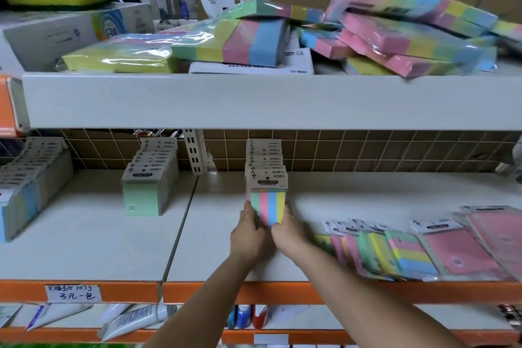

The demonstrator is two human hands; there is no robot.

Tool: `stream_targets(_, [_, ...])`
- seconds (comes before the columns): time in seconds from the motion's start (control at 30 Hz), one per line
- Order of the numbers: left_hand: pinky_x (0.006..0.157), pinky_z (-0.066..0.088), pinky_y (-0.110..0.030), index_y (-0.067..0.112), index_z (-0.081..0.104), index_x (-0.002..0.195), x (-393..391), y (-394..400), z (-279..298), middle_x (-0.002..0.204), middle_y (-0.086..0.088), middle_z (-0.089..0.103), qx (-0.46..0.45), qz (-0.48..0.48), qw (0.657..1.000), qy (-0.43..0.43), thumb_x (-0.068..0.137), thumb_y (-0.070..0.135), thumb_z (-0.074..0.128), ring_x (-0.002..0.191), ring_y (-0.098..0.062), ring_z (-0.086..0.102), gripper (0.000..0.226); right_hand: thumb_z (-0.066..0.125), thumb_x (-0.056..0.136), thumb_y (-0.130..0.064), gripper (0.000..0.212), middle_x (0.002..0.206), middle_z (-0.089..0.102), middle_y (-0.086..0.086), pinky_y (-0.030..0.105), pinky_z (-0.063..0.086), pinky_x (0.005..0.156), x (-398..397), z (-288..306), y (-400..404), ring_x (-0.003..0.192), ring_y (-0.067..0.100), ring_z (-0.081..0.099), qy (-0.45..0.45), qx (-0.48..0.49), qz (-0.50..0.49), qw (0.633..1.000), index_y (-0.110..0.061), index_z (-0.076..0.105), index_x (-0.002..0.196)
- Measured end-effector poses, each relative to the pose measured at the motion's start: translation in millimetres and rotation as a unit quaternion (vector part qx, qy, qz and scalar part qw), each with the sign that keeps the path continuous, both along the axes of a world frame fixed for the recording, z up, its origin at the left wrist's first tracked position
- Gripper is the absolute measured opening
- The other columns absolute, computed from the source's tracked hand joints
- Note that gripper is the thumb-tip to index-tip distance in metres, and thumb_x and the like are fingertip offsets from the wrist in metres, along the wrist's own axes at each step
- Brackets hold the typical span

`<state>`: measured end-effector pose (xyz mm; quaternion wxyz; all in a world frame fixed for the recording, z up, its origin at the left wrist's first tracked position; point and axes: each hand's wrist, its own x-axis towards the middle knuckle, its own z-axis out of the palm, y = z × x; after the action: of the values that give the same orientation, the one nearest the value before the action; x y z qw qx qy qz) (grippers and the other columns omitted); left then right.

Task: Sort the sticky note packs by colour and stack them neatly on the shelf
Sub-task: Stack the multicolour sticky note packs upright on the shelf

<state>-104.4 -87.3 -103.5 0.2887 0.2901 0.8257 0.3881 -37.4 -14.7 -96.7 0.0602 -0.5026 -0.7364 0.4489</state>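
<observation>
Both hands, left (248,230) and right (286,230), pinch the sides of the front striped pack (268,207) standing in its row mid-shelf (226,257), and I judge that letting go unevenly could tip the upright packs behind it (264,158) like dominoes.

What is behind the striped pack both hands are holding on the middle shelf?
Behind the striped pack a row of upright packs runs back to the tiled wall; only their header cards show, the notes themselves are covered.
</observation>
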Motion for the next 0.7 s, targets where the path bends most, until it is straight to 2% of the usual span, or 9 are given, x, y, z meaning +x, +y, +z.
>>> stream_targets(0.1, [0.101,0.039,-0.033,0.019,0.016,0.150,0.8,-0.3,3.7,0.142,-0.004,0.045,-0.002,0.013,1.000,-0.011,0.068,0.035,0.041,0.123,-0.032,0.049,0.088,0.042,0.092,-0.006,0.074,0.145,0.045,0.015,0.031,0.044,0.095,2.2,2.3,1.9,0.124,0.032,0.049,0.001,-0.001,0.005,1.000,-0.018,0.005,0.155])
stream_targets(0.2, [0.091,0.046,-0.040,0.012,0.033,0.126,3.3,3.8,6.3,0.129,-0.012,0.053,0.004,0.059,0.998,0.016,0.084,0.020,0.049,0.110,-0.035,0.054,0.046,0.041,0.093,-0.005,0.072,0.149,0.040,0.015,0.030,0.041,0.097,8.3,8.3,5.0,0.129,0.032,0.046,0.000,0.005,0.006,1.000,-0.013,0.005,0.155])
stream_targets(0.23, [0.090,0.047,-0.043,0.010,0.035,0.122,6.0,5.5,7.2,0.127,-0.013,0.053,0.014,0.075,0.996,0.045,0.085,0.016,0.051,0.108,-0.035,0.054,0.041,0.042,0.094,-0.006,0.070,0.150,0.039,0.015,0.029,0.041,0.096,11.9,10.9,6.2,0.130,0.031,0.045,-0.003,0.015,0.010,1.000,-0.011,0.007,0.155])
stream_targets(0.33, [0.093,0.042,-0.041,0.005,0.043,0.128,23.0,9.7,17.5,0.128,-0.014,0.049,0.035,0.096,0.981,0.166,0.085,0.015,0.055,0.116,-0.033,0.048,0.046,0.047,0.094,-0.009,0.056,0.141,0.048,0.013,0.025,0.040,0.086,24.3,22.0,9.6,0.125,0.030,0.049,0.019,0.073,0.026,0.997,-0.009,0.029,0.148])
stream_targets(0.43, [0.086,0.038,-0.039,0.007,0.050,0.119,45.5,18.2,34.5,0.119,-0.011,0.053,0.044,0.068,0.969,0.235,0.085,0.016,0.056,0.113,-0.031,0.049,0.035,0.051,0.090,-0.007,0.042,0.132,0.058,0.014,0.035,0.045,0.100,41.1,33.0,19.9,0.121,0.030,0.055,0.049,0.121,0.034,0.991,-0.010,0.052,0.132])
stream_targets(0.53, [0.088,0.041,-0.036,0.010,0.056,0.113,67.3,32.7,40.4,0.117,-0.007,0.057,0.053,0.012,0.981,0.189,0.088,0.018,0.054,0.109,-0.027,0.053,0.026,0.055,0.086,-0.012,0.029,0.116,0.067,0.010,0.035,0.049,0.092,68.4,44.8,36.1,0.110,0.028,0.061,0.003,0.182,0.032,0.983,-0.015,0.065,0.113])
stream_targets(0.7, [0.090,0.046,-0.030,0.010,0.062,0.114,112.3,53.9,43.1,0.117,-0.007,0.064,0.071,-0.077,0.989,0.107,0.089,0.015,0.051,0.108,-0.024,0.058,0.028,0.058,0.089,-0.030,0.030,0.124,0.062,0.008,0.030,0.046,0.087,133.1,55.0,66.8,0.116,0.029,0.056,-0.183,0.215,0.012,0.959,-0.016,0.063,0.115])
